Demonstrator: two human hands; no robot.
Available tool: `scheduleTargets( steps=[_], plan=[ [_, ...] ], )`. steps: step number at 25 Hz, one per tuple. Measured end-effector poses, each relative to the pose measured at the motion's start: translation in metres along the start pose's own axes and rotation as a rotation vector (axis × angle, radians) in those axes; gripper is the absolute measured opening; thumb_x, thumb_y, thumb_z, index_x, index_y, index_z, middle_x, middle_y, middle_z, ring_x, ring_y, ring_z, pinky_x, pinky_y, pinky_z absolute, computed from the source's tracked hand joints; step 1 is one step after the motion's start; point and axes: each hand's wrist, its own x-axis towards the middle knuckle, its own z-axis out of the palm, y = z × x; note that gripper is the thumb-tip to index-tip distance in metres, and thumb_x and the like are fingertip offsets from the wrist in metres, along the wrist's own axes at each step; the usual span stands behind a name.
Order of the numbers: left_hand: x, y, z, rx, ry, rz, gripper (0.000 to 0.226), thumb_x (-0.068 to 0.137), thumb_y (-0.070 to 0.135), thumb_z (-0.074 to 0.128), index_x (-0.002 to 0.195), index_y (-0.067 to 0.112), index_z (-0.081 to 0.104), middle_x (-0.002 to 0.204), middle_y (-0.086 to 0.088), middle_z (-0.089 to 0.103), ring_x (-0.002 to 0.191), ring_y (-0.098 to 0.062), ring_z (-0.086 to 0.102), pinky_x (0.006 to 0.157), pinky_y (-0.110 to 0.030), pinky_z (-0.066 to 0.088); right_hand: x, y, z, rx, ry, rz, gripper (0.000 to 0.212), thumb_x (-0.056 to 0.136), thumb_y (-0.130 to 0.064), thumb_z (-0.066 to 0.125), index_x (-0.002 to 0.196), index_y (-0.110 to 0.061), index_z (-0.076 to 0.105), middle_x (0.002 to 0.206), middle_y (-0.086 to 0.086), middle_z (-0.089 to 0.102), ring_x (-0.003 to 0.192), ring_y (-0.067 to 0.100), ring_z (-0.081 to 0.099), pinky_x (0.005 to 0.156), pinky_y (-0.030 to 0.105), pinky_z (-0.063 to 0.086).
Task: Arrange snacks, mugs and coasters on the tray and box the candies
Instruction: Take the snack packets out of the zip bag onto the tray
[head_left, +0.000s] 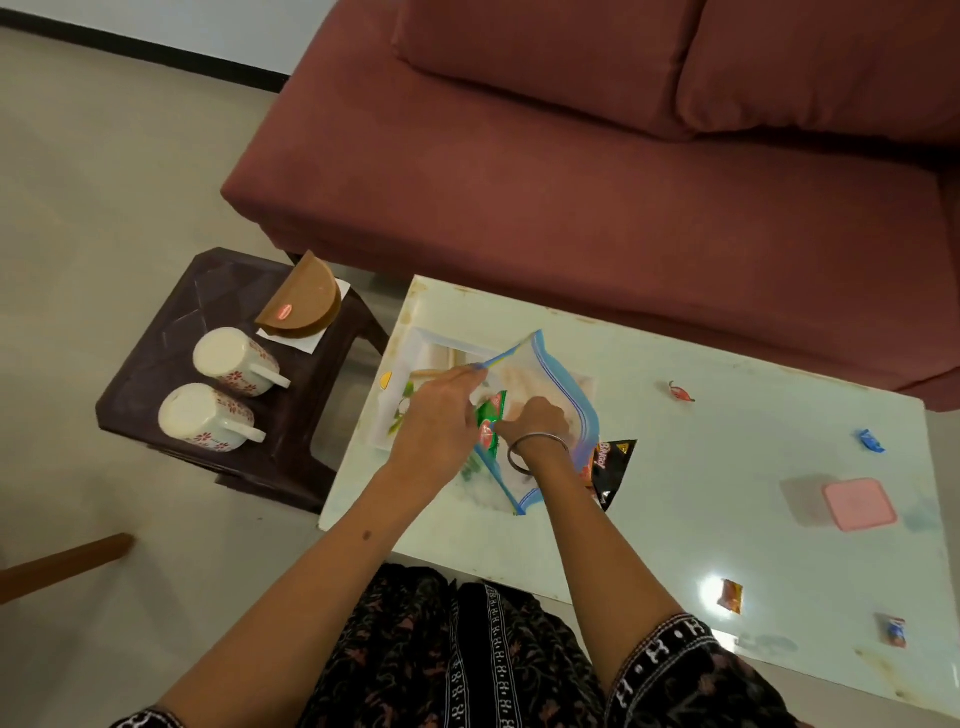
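Far left, on the dark plastic stool (171, 332): two floral mugs (231, 358) (205, 418) upside down, handles pointing right, plus a brown half-round holder (306, 304) on a white napkin near the stool's back edge. Narrow floor gap between stool and glass table (727, 467); maroon sofa (571, 156) runs close along the table's far edge.

On the table's left end sits a white tray (410, 348), mostly covered by a blue-edged zip bag (563, 387). Left hand (436, 415) pinches the bag's upper rim, holding it up. Right hand (537, 418), bangle on wrist, is inside the bag mouth, fingers curled on a green snack packet (491, 421). Anything else in the bag is too blurred to tell. Black snack packet (615, 465) lies half under the bag's right edge.

Right half of the table is open: red candy (680, 392), blue candy (870, 441), pink lidded box (860, 504), orange candy (731, 596) by a light glare, another candy (894, 630) near the front right edge. Box contents not visible.
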Motion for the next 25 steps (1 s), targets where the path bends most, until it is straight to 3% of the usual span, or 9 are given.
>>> scheduleTargets(
  steps=[2, 4, 7, 10, 15, 18, 20, 22, 25],
  plan=[
    [-0.007, 0.003, -0.002, -0.007, -0.026, 0.030, 0.043, 0.084, -0.001, 0.056, 0.127, 0.004, 0.054, 0.131, -0.012, 0.058, 0.120, -0.026, 0.055, 0.106, -0.040, 0.042, 0.003, 0.005, 0.012, -0.066, 0.025, 0.049, 0.044, 0.076, -0.044, 0.067, 0.099, -0.007, 0.060, 0.103, 0.011, 0.067, 0.099, 0.030, 0.062, 0.091, 0.038, 0.048],
    [-0.013, 0.003, -0.003, 0.012, -0.056, 0.046, 0.046, 0.083, 0.001, 0.058, 0.128, 0.005, 0.052, 0.134, -0.010, 0.056, 0.123, -0.024, 0.053, 0.110, -0.037, 0.038, 0.000, 0.007, 0.020, -0.083, 0.014, 0.054, 0.039, 0.081, -0.036, 0.064, 0.105, -0.006, 0.058, 0.109, 0.012, 0.066, 0.104, 0.030, 0.061, 0.094, 0.038, 0.047],
    [-0.018, 0.000, -0.001, 0.067, -0.082, 0.049, 0.047, 0.085, 0.005, 0.058, 0.132, 0.008, 0.049, 0.137, -0.007, 0.053, 0.125, -0.023, 0.051, 0.109, -0.031, 0.034, -0.007, 0.003, 0.022, -0.067, 0.039, 0.018, 0.025, 0.088, -0.022, 0.053, 0.105, -0.005, 0.059, 0.110, 0.013, 0.066, 0.103, 0.030, 0.061, 0.087, 0.035, 0.047],
    [-0.015, -0.005, 0.002, 0.106, -0.071, 0.067, 0.043, 0.086, 0.001, 0.054, 0.129, 0.005, 0.051, 0.133, -0.014, 0.055, 0.118, -0.030, 0.057, 0.103, -0.037, 0.042, -0.021, -0.012, 0.006, 0.013, 0.086, -0.067, 0.028, 0.089, -0.028, 0.047, 0.098, -0.005, 0.060, 0.105, 0.016, 0.066, 0.098, 0.034, 0.061, 0.070, 0.031, 0.039],
    [-0.002, -0.006, 0.008, 0.171, -0.075, 0.052, 0.049, 0.082, -0.004, 0.056, 0.129, 0.007, 0.051, 0.133, -0.010, 0.056, 0.114, -0.029, 0.059, 0.098, -0.036, 0.046, -0.076, -0.029, -0.083, 0.021, 0.400, -0.220, 0.026, 0.092, -0.029, 0.046, 0.105, -0.007, 0.049, 0.101, 0.017, 0.064, 0.094, 0.038, 0.060, 0.065, 0.032, 0.033],
    [0.011, -0.006, 0.001, 0.211, -0.026, -0.001, 0.047, 0.084, -0.002, 0.052, 0.129, 0.007, 0.049, 0.136, -0.009, 0.054, 0.118, -0.028, 0.055, 0.100, -0.035, 0.043, -0.106, -0.022, -0.143, 0.189, 0.671, -0.328, 0.016, 0.086, -0.017, 0.052, 0.101, -0.010, 0.052, 0.090, 0.017, 0.068, 0.085, 0.038, 0.061, 0.066, 0.038, 0.043],
    [0.018, -0.008, -0.006, 0.210, 0.013, -0.043, 0.039, 0.087, 0.003, 0.052, 0.126, 0.006, 0.052, 0.129, -0.012, 0.058, 0.111, -0.029, 0.058, 0.094, -0.036, 0.047, -0.111, -0.009, -0.171, 0.241, 0.826, -0.362, 0.014, 0.083, -0.007, 0.050, 0.093, -0.013, 0.059, 0.086, 0.013, 0.070, 0.081, 0.036, 0.063, 0.071, 0.039, 0.048],
    [0.022, -0.010, -0.012, 0.179, 0.046, -0.096, 0.035, 0.088, 0.005, 0.052, 0.123, 0.004, 0.054, 0.124, -0.014, 0.061, 0.108, -0.030, 0.060, 0.091, -0.036, 0.049, -0.101, 0.007, -0.184, 0.233, 0.831, -0.312, 0.023, 0.081, -0.003, 0.048, 0.083, -0.014, 0.069, 0.086, 0.012, 0.072, 0.079, 0.034, 0.063, 0.071, 0.034, 0.045],
    [0.026, -0.014, -0.014, 0.168, 0.059, -0.150, 0.036, 0.088, 0.006, 0.053, 0.123, 0.004, 0.054, 0.125, -0.014, 0.060, 0.109, -0.030, 0.059, 0.091, -0.036, 0.049, -0.056, 0.031, -0.170, 0.172, 0.670, -0.195, 0.025, 0.084, -0.005, 0.051, 0.090, -0.009, 0.075, 0.094, 0.018, 0.072, 0.088, 0.040, 0.061, 0.073, 0.034, 0.045]
  ],
)
